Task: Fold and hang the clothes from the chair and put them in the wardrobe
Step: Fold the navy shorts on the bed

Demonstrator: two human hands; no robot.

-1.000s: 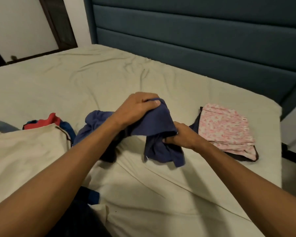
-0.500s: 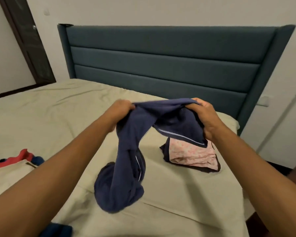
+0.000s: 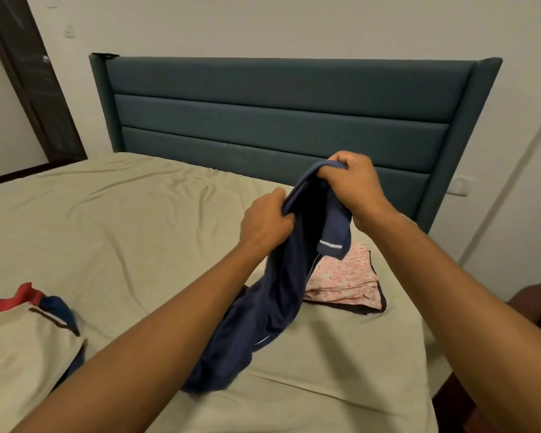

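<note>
Here navy garment [image 3: 281,295] hangs lengthwise from both hands.

Both arms reached toward 12 o'clock; the left hand [image 3: 264,221] and, at its 1 o'clock, the right hand [image 3: 353,182] were curled tight, gripping.

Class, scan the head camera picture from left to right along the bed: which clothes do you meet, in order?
Cream garment with red and blue clothes → navy garment, held up by both hands → folded pink floral garment.

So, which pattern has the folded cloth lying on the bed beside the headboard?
The folded garment has a pink floral print on white, seen in the head view.
</note>
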